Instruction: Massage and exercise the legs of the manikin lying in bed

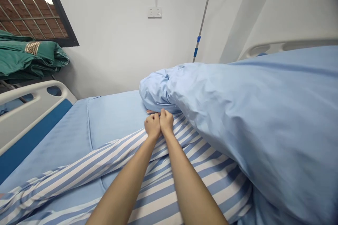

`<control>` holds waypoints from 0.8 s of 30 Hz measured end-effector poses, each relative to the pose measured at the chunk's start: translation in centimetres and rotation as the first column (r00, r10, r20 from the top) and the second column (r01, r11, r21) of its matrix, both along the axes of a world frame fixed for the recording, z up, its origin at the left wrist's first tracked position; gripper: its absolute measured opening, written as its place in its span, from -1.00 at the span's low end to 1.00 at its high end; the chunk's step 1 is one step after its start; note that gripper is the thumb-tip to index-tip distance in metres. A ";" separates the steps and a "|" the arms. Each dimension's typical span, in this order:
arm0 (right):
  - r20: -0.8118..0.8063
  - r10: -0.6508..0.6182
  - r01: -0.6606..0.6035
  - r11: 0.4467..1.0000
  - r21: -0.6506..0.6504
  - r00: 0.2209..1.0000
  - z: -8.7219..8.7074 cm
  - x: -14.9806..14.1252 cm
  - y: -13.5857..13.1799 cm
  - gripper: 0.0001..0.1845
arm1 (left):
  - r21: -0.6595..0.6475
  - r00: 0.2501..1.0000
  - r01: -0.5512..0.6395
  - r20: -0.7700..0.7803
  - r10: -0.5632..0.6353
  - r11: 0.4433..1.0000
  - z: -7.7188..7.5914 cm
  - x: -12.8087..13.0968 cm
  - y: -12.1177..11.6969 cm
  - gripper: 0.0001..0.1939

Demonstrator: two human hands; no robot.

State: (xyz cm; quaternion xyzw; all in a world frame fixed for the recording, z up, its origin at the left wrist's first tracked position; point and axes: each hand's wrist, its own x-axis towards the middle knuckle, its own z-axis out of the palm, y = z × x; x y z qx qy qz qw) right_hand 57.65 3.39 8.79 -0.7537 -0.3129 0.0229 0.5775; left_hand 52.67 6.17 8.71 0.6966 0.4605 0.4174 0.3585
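Quilt (235,116) | just beyond left hand (152,125), right hand (166,122) | striped cloth (158,197) beneath

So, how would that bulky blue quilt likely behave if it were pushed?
Probably floppy: the blue quilt lies in soft wrinkles and a bunched fold. It may be light for its bulk, since it looks puffy, though its filling is hidden. It would likely slump rather than roll, as it drapes over the striped clothing.

We see a plain light-blue quilt (245,112), puffy and rumpled, one rounded end bunched up. Partly under the quilt we see creased blue-and-white striped clothing (158,193), one long, narrow length stretching away from the quilt's bunched end.
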 end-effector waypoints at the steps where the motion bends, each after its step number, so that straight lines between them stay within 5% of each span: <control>1: 0.014 -0.024 0.024 1.000 0.005 1.000 0.2 0.1 -0.1 -0.54 | 0.014 0.999 0.007 -0.033 -0.006 1.000 -0.2 0.0 -0.2 -0.67; 6: 0.228 -0.191 0.205 0.978 -0.037 0.955 0.6 1.3 -0.7 -0.53 | 0.029 0.993 0.009 -0.120 -0.006 1.000 -0.5 -0.3 -0.7 -0.67; 9: 0.194 -0.246 0.268 0.959 -0.096 0.950 -0.2 2.5 -0.8 -0.50 | 0.033 0.995 0.023 -0.102 -0.020 0.999 -0.4 -0.3 -0.6 -0.68; 14: 0.163 -0.278 0.298 0.948 -0.111 0.947 -1.5 3.1 -0.5 -0.48 | -0.044 0.964 0.262 0.053 -0.259 0.964 -0.2 -2.4 0.1 -0.68; 16: 0.164 -0.286 0.305 0.947 -0.106 0.944 -1.6 3.1 -0.4 -0.47 | -0.104 0.956 0.286 0.102 -0.276 0.953 -0.1 -5.3 0.9 -0.67; 18: 0.170 -0.281 0.301 0.948 -0.104 0.944 -1.9 3.3 -0.3 -0.47 | -0.098 0.979 0.189 0.095 -0.180 0.977 -0.2 -9.9 2.0 -0.66; 24: -0.012 -0.143 0.141 0.982 -0.125 0.990 -3.0 5.4 -0.2 -0.44 | -0.038 0.978 -0.204 0.031 0.205 0.978 -1.3 -28.4 5.5 -0.65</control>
